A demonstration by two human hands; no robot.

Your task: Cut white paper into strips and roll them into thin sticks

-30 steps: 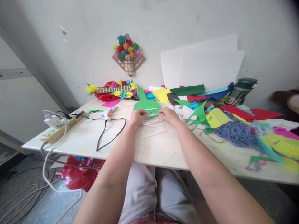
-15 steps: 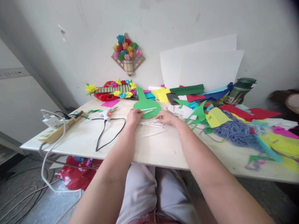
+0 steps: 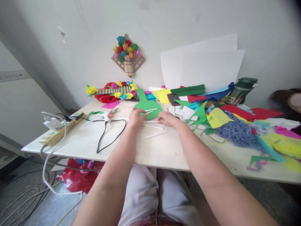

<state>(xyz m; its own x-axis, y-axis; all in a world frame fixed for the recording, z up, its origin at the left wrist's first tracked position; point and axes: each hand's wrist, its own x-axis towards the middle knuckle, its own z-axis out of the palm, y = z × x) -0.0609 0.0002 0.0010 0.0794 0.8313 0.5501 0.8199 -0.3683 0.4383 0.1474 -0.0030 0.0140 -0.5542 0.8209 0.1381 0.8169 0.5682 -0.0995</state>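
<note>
A green guitar-shaped paper cutout (image 3: 147,103) lies flat between my hands, with two thin white paper strips (image 3: 151,110) across its round body. At its left edge, my left hand (image 3: 137,118) is closed, fingertips pinching the end of one strip. My right hand (image 3: 167,119) rests by the lower right edge with its fingers pressed together around the ends of other white strips (image 3: 154,126); the exact grip is partly hidden. One more loose strip (image 3: 155,134) lies closer to me on the table.
To the left are a glue gun (image 3: 107,116) with a black cord and a power strip (image 3: 62,128). A flower-trimmed guitar craft (image 3: 115,90) stands behind. On the right lie coloured paper scraps (image 3: 217,118), blue-grey yarn (image 3: 237,133) and a green bottle (image 3: 242,91).
My left hand has shifted slightly right, its fingers reaching further over the cutout. My right fingers have moved slightly, and the strips between the hands look more spread out.
</note>
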